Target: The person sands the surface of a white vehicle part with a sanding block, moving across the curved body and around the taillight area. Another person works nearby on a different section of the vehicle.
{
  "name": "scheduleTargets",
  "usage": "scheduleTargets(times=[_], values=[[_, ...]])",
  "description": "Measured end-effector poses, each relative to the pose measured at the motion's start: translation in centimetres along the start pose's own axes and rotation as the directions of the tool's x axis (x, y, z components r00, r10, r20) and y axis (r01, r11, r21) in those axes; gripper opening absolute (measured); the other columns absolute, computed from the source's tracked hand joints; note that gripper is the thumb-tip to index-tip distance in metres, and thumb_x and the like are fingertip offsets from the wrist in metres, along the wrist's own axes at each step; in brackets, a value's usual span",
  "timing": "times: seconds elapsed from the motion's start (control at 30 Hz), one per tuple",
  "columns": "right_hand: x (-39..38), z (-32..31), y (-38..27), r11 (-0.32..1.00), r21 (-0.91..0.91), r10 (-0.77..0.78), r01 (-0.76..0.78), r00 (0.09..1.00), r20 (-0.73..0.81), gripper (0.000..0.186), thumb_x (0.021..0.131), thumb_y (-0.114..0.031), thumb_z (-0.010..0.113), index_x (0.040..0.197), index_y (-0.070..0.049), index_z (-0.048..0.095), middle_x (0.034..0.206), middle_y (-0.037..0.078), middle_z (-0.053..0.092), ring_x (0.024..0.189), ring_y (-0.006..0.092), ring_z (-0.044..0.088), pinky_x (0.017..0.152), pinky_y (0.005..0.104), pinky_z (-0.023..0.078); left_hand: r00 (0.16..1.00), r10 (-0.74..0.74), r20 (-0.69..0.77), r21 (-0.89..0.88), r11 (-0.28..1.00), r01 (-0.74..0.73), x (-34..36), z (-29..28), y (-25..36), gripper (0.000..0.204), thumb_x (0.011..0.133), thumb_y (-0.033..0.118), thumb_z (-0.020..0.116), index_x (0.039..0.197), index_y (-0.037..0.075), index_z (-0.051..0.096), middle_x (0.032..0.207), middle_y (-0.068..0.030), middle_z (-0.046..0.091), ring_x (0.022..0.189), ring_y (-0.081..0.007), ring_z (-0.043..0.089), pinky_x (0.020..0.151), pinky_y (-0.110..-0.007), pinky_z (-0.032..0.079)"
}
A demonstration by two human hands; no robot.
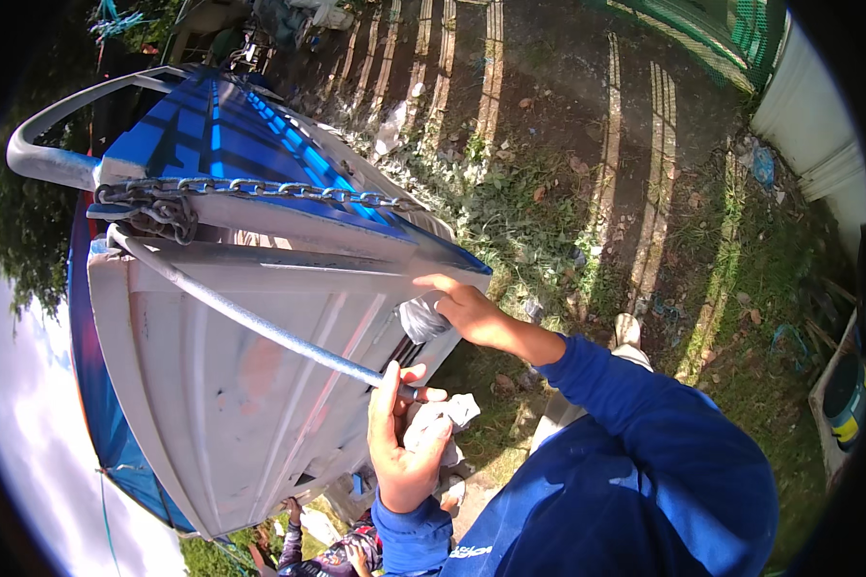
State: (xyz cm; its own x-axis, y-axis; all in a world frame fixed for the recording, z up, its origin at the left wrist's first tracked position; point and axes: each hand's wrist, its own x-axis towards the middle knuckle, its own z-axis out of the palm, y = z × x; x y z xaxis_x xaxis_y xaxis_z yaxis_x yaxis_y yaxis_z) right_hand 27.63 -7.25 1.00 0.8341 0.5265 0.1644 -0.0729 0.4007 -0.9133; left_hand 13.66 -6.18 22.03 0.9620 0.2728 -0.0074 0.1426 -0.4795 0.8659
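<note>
A large whitish-grey ribbed metal panel (231, 385) stands in front of me, tilted in view. My right hand (476, 315) is at its right edge, fingers bent over a grey crumpled cloth (421, 317) against the metal, the index finger stretched out. Lower down, my left hand (406, 447) is closed around a crumpled white cloth (457, 413). Its fingers also touch the dark lower end of a grey metal bar (260, 332), which slants down across the panel from its upper left corner. The palm hides part of the white cloth.
A metal chain (289, 190) runs along the panel's top, bunched at the left, before a blue ribbed bed (202, 125). A bent grey tube (53, 159) rises at far left. Below, another person's patterned sleeve (293, 543) shows near the panel. A bucket (847, 399) stands far right.
</note>
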Motion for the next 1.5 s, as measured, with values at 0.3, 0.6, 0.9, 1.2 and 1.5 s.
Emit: scheduleTargets(times=[0.3,0.6,0.9,1.2,1.5], values=[[6.7,2.5,-11.7,0.964,-0.223,-0.09,0.143,0.968,0.234,0.064,0.093,-0.018,0.044,0.155,-0.009,0.03,0.116,0.03,0.063,0.097,0.048,0.061,0.085,0.0535,0.046,0.998,-0.046,-0.036,-0.018,0.999,0.045,1.1,1.1,-0.3,0.073,0.088,0.005,0.064,0.153,0.003,0.032,0.137,-0.0188,0.049,0.106,-0.0221,0.06,0.087,-0.036,0.056],[5.2,3.2,-2.7,0.877,-0.353,-0.332,0.327,0.942,0.047,0.039,0.084,-0.009,0.057,0.121,0.002,0.052,0.117,0.028,0.062,0.077,0.0401,0.065,0.066,0.0499,0.053,0.985,-0.136,-0.102,-0.026,0.991,0.134,2.8,1.4,-1.6,0.076,0.087,0.004,0.065,0.155,0.003,0.029,0.141,-0.0182,0.046,0.105,-0.0216,0.061,0.085,-0.033,0.055],[2.1,-0.9,4.9,0.706,-0.569,-0.382,0.421,0.904,0.194,0.054,0.088,-0.01,0.055,0.141,-0.002,0.049,0.133,0.028,0.057,0.08,0.0423,0.067,0.072,0.0481,0.055,0.989,-0.126,-0.072,0.129,0.982,0.135,7.3,0.4,-5.2,0.061,0.091,0.012,0.063,0.148,0.0,0.042,0.14,-0.015,0.049,0.1,-0.0171,0.064,0.086,-0.029,0.051],[-8.2,-6.3,9.3,0.789,-0.574,0.376,-0.22,0.911,0.168,0.048,0.095,-0.022,0.047,0.142,-0.009,0.051,0.12,0.028,0.064,0.097,0.0452,0.064,0.091,0.0519,0.049,0.997,0.019,-0.076,0.046,0.999,-0.015,8.5,0.3,-9.9,0.041,0.091,0.008,0.065,0.131,0.001,0.058,0.141,-0.0123,0.048,0.116,-0.0224,0.058,0.094,-0.035,0.051],[-15.9,-10.9,11.6,0.426,-0.277,0.874,-0.861,0.471,-0.12,0.042,0.096,-0.017,0.047,0.137,-0.01,0.054,0.119,0.015,0.057,0.099,0.0267,0.062,0.065,0.042,0.062,0.759,-0.45,0.471,-0.869,-0.088,0.487,-7.4,2.5,-28.0,0.072,0.101,0.059,0.043,0.132,-0.005,0.056,0.13,-0.0175,0.063,0.124,-0.0355,0.059,0.098,-0.055,0.052]])
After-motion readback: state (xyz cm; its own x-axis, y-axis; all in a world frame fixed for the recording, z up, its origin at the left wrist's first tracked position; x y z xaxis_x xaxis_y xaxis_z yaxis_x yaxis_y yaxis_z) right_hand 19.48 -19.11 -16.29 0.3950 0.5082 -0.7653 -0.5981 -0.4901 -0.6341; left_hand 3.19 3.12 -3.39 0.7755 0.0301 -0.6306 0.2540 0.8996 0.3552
